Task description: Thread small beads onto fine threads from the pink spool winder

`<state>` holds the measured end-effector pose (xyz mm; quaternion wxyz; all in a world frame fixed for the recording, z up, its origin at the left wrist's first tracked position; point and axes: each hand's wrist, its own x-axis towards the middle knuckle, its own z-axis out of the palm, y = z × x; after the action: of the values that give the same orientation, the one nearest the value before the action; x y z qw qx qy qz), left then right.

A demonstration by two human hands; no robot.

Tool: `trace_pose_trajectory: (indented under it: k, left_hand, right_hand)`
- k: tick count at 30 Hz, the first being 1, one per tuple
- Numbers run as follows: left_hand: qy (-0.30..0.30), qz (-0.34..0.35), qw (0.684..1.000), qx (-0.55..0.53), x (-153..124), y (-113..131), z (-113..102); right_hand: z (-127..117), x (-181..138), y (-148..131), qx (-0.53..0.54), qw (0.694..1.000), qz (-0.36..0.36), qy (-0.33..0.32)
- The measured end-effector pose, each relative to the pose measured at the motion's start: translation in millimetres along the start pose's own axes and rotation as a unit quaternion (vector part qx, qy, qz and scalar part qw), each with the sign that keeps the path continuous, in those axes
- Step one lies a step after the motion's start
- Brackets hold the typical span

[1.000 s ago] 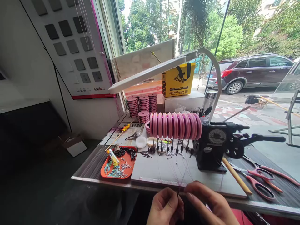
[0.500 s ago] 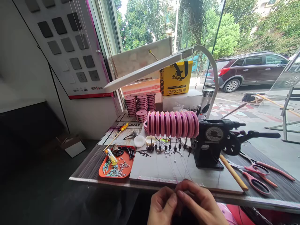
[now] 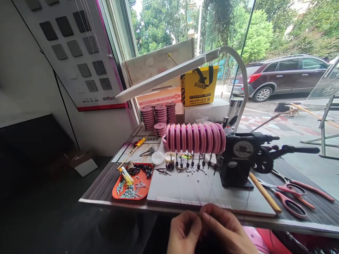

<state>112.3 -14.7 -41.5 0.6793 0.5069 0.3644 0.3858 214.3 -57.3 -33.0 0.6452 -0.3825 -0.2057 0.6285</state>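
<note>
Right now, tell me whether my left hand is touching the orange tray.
Apart. The head view shows it: the table edge runs visibly between the left hand and the orange tray.

2 hands (image 3: 184,231) (image 3: 225,227), 1 crank machine (image 3: 233,174), 1 tray (image 3: 144,192)

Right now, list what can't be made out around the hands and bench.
Head view: anything between the left hand and right hand, hidden by the hands themselves.
Head view: both forearms, cut off by the bottom edge.
Head view: markings on the dial of the black machine, too small to read.
</note>
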Motion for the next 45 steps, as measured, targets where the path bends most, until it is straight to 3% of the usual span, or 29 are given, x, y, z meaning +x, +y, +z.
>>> trace_pose_trajectory:
  k: [8, 18, 24, 30, 39, 45]
  left_hand:
    - [0.006, -0.026, 0.997, -0.069, 2, -17, -3]
    - [0.021, 0.001, 1.000, -0.011, -2, 1, 1]
    - [0.019, 0.002, 1.000, 0.009, -2, 4, 2]
    - [-0.006, -0.001, 1.000, -0.007, 0, 5, -1]
    - [0.016, -0.040, 0.995, -0.085, 2, -23, -6]
    - [0.017, -0.031, 0.997, -0.065, 1, -18, -5]
  right_hand:
    - [-5, -4, -5, -0.085, 0.996, -0.040, 0.004]
    - [1, -2, -1, -0.177, 0.977, -0.110, 0.046]
    - [1, -1, 1, -0.093, 0.993, -0.075, 0.025]
    - [-2, 5, 8, 0.038, 0.999, 0.015, -0.007]
    - [-5, 2, 6, -0.009, 1.000, -0.022, -0.008]
    - [1, -2, 2, -0.046, 0.998, -0.037, 0.023]
